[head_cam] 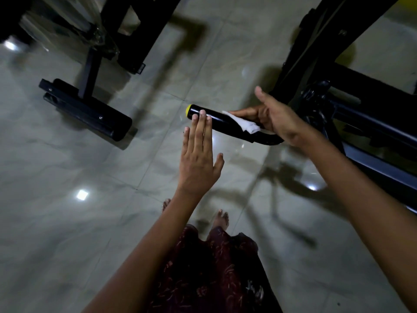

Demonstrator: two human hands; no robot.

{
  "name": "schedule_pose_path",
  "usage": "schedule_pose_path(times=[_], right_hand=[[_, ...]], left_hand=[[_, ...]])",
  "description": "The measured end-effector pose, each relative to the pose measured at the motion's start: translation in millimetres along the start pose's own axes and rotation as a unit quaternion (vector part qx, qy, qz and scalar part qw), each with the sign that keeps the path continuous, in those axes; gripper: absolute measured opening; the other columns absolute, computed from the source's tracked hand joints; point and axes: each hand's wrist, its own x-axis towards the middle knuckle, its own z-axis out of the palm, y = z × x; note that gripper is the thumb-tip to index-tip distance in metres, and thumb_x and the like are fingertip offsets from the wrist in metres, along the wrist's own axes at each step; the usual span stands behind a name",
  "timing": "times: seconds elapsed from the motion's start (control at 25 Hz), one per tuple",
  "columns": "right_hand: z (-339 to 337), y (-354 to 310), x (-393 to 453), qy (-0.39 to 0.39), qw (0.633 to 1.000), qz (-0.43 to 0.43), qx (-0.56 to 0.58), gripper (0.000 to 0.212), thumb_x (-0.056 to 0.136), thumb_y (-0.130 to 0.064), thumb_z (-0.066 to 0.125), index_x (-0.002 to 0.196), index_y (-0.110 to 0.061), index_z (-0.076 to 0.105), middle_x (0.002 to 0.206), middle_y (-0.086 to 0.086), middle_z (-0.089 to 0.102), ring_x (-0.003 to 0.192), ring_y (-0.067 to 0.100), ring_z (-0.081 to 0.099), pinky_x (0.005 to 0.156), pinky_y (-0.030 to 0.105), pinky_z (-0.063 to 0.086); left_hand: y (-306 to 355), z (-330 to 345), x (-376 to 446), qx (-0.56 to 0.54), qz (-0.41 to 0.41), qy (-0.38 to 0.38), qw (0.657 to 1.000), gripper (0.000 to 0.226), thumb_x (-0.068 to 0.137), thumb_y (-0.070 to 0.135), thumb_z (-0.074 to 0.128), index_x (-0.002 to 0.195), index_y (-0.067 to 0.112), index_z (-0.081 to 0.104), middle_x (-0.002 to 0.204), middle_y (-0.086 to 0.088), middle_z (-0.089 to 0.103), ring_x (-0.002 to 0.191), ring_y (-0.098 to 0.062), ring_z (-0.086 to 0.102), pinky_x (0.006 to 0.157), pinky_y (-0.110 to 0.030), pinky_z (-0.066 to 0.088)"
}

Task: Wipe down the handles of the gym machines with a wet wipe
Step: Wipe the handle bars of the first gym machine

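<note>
A black machine handle (220, 119) with a yellow end cap (187, 110) juts left from a dark gym machine, at centre of view. My right hand (274, 117) wraps round the handle's inner end, fingers curled over it and thumb up, pressing a white wet wipe (243, 124) against the grip. My left hand (199, 154) is flat with straight fingers; its fingertips overlap the handle near the yellow cap.
The black gym machine frame (365, 123) fills the right side. Another machine's padded foot bar (85, 109) and black legs (135, 32) stand at upper left. Glossy tiled floor (79, 222) lies below, with my bare feet (220, 219) and patterned skirt at bottom centre.
</note>
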Motion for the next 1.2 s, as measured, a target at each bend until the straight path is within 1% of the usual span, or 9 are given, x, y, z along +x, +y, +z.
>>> schedule_pose_path(times=[0.08, 0.28, 0.44, 0.56, 0.72, 0.88, 1.04, 1.12, 1.2], right_hand=[[9, -6, 11, -0.021, 1.000, -0.003, -0.003, 0.072, 0.090, -0.063, 0.021, 0.100, -0.014, 0.073, 0.127, 0.035, 0.048, 0.122, 0.043, 0.046, 0.113, 0.047, 0.027], [-1, -15, 13, -0.048, 0.999, 0.016, 0.015, 0.065, 0.081, -0.057, 0.034, 0.099, -0.009, 0.073, 0.100, 0.012, 0.071, 0.093, 0.025, 0.061, 0.091, 0.031, 0.043], [7, -14, 18, 0.003, 0.998, -0.038, -0.057, 0.027, 0.092, -0.020, 0.047, 0.106, -0.009, 0.067, 0.099, 0.004, 0.072, 0.093, 0.013, 0.065, 0.091, 0.022, 0.046], [10, -17, 23, 0.014, 0.995, -0.052, -0.081, 0.027, 0.087, -0.002, 0.054, 0.106, -0.016, 0.066, 0.089, -0.005, 0.073, 0.089, 0.008, 0.064, 0.087, 0.016, 0.047], [8, -23, 28, -0.002, 0.995, -0.024, -0.099, 0.034, 0.086, 0.000, 0.055, 0.118, -0.011, 0.061, 0.108, 0.007, 0.067, 0.103, 0.016, 0.057, 0.100, 0.026, 0.039], [31, -38, 47, -0.052, 0.989, -0.055, -0.130, 0.037, 0.089, 0.002, 0.052, 0.123, -0.011, 0.056, 0.098, -0.010, 0.070, 0.090, 0.000, 0.062, 0.083, 0.011, 0.046], [17, -29, 47, -0.039, 0.994, -0.039, -0.097, 0.034, 0.088, -0.001, 0.054, 0.120, -0.014, 0.057, 0.087, -0.010, 0.072, 0.079, -0.001, 0.064, 0.074, 0.010, 0.048], [18, -32, 48, -0.034, 0.993, -0.033, -0.109, 0.035, 0.088, -0.002, 0.054, 0.121, -0.014, 0.057, 0.086, -0.010, 0.072, 0.078, -0.001, 0.063, 0.074, 0.010, 0.048], [26, -36, 50, -0.043, 0.990, -0.034, -0.129, 0.035, 0.089, -0.003, 0.053, 0.123, -0.012, 0.056, 0.098, -0.006, 0.072, 0.090, 0.003, 0.062, 0.083, 0.012, 0.047]], left_hand=[[0, -2, 1, -0.007, -0.006, 0.010, 1.000, 0.077, 0.078, 0.022, 0.059, 0.142, -0.005, 0.025, 0.150, -0.022, 0.027, 0.141, -0.028, 0.016, 0.118, -0.039, 0.010], [-4, 0, 2, 0.007, 0.004, 0.011, 1.000, 0.079, 0.075, 0.023, 0.057, 0.142, 0.001, 0.021, 0.149, -0.021, 0.030, 0.139, -0.029, 0.020, 0.113, -0.049, 0.024], [-10, 4, 1, 0.019, 0.018, 0.008, 1.000, 0.084, 0.072, 0.023, 0.060, 0.143, 0.003, 0.019, 0.149, -0.020, 0.029, 0.139, -0.029, 0.019, 0.111, -0.051, 0.026], [-10, 3, 0, 0.013, 0.020, 0.005, 1.000, 0.084, 0.073, 0.024, 0.058, 0.143, 0.004, 0.017, 0.150, -0.020, 0.028, 0.140, -0.029, 0.018, 0.112, -0.051, 0.025], [-8, 5, -1, -0.004, 0.008, 0.002, 1.000, 0.083, 0.074, 0.027, 0.054, 0.144, 0.006, 0.015, 0.151, -0.018, 0.025, 0.141, -0.027, 0.015, 0.112, -0.051, 0.021], [-6, 6, -2, 0.009, -0.002, 0.001, 1.000, 0.081, 0.076, 0.031, 0.049, 0.145, 0.006, 0.015, 0.152, -0.018, 0.024, 0.141, -0.027, 0.014, 0.110, -0.055, 0.017], [-7, 5, -2, -0.001, 0.002, 0.010, 1.000, 0.081, 0.075, 0.032, 0.048, 0.145, 0.007, 0.015, 0.151, -0.017, 0.025, 0.141, -0.026, 0.015, 0.110, -0.056, 0.019], [-8, 5, -1, 0.006, 0.007, 0.014, 1.000, 0.081, 0.074, 0.031, 0.049, 0.144, 0.007, 0.016, 0.151, -0.017, 0.027, 0.140, -0.026, 0.016, 0.110, -0.057, 0.020], [-8, 6, -2, 0.011, 0.008, 0.018, 1.000, 0.081, 0.074, 0.031, 0.049, 0.144, 0.007, 0.016, 0.151, -0.017, 0.028, 0.140, -0.026, 0.016, 0.110, -0.056, 0.020]])
